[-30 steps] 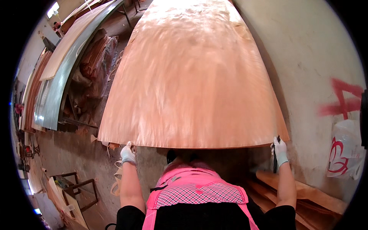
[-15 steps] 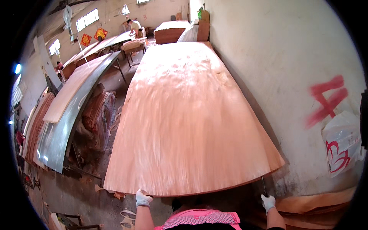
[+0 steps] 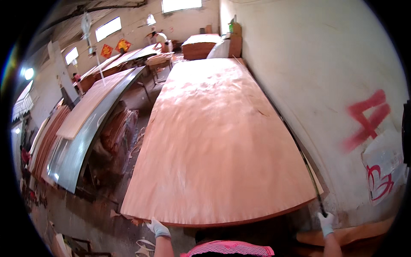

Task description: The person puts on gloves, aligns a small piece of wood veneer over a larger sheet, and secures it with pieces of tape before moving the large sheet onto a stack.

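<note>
A wide stack of reddish wood veneer sheets [image 3: 222, 158] stretches away in front of me, its top sheet rippled toward the far end. My left hand [image 3: 158, 228], in a white glove, is closed on the near edge of the veneer, left of the middle. At the near right corner my right hand [image 3: 326, 220], also gloved, is wrapped round the end of a long thin dark rod [image 3: 309, 169]. The rod runs away from me along the right side of the stack, close to the wall.
A wall [image 3: 308, 64] with a red painted mark bounds the right, where a white plastic bag [image 3: 381, 171] hangs. To the left stands a sloping table [image 3: 92, 145] bearing a wood sheet. Further back are another stack [image 3: 199, 48] and a person [image 3: 160, 38]. Brown sheets [image 3: 364, 231] lie low at right.
The rod, mostly hidden before, now lies along the stack's right side. My right hand has moved right and slightly up with it. My left hand stays at the near edge.
</note>
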### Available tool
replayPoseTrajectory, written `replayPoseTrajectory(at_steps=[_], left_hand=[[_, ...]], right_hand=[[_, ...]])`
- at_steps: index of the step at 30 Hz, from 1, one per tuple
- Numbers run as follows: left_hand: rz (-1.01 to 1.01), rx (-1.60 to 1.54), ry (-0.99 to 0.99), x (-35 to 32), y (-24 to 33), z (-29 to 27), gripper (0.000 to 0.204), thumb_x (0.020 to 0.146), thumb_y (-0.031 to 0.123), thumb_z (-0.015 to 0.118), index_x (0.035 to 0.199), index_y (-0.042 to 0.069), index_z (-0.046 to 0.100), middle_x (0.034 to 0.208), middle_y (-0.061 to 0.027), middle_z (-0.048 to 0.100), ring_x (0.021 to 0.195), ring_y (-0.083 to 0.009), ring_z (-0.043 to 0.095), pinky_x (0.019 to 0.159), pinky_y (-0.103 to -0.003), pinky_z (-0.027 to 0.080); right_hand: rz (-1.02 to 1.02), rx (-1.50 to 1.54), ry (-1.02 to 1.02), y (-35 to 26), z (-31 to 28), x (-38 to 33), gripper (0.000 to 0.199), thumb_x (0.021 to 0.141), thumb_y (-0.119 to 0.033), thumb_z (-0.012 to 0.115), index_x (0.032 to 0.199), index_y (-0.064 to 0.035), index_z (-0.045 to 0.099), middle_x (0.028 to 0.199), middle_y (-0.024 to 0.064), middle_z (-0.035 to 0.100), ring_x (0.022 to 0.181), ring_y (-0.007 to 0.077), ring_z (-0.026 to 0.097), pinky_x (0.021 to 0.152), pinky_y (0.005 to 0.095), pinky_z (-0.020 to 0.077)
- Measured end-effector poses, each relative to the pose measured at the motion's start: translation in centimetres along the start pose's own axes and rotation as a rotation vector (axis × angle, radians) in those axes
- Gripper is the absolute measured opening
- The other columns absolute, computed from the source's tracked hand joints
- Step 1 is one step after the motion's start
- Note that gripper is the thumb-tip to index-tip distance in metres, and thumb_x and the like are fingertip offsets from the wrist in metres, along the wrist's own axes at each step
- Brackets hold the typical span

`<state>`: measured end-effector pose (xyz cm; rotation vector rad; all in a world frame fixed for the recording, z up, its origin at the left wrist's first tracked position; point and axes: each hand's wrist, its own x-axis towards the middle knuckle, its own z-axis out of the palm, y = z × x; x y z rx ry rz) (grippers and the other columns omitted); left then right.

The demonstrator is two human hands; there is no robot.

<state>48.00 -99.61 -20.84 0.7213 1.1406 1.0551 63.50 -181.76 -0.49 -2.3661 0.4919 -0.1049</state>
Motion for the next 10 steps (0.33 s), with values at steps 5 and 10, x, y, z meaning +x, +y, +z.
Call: replayPoseTrajectory(at_steps=[5, 10], left_hand=[[0.218, 0.011, -0.224, -9.2, 17.4, 8.1, 0.044, 0.098, 0.012, 0.047, 0.141, -0.001, 0.045, 0.137, -0.0112, 0.053, 0.124, -0.0220, 0.053, 0.107, -0.034, 0.041], [0.758, -0.261, -0.693, -17.7, 39.5, 10.0, 0.041, 0.106, 0.016, 0.039, 0.139, -0.008, 0.043, 0.137, -0.0212, 0.053, 0.131, -0.0302, 0.051, 0.115, -0.040, 0.038]], right_hand=[[0.404, 0.292, -0.411, -12.7, 15.9, -1.9, 0.035, 0.089, -0.040, 0.073, 0.084, -0.0078, 0.059, 0.056, -0.0004, 0.047, 0.041, 0.0120, 0.043, 0.037, 0.0299, 0.0394], [0.343, 0.495, -0.655, -19.4, 25.1, -7.7, 0.033, 0.092, -0.035, 0.069, 0.083, -0.0061, 0.057, 0.052, -0.0020, 0.041, 0.037, 0.0119, 0.038, 0.035, 0.0305, 0.0363]])
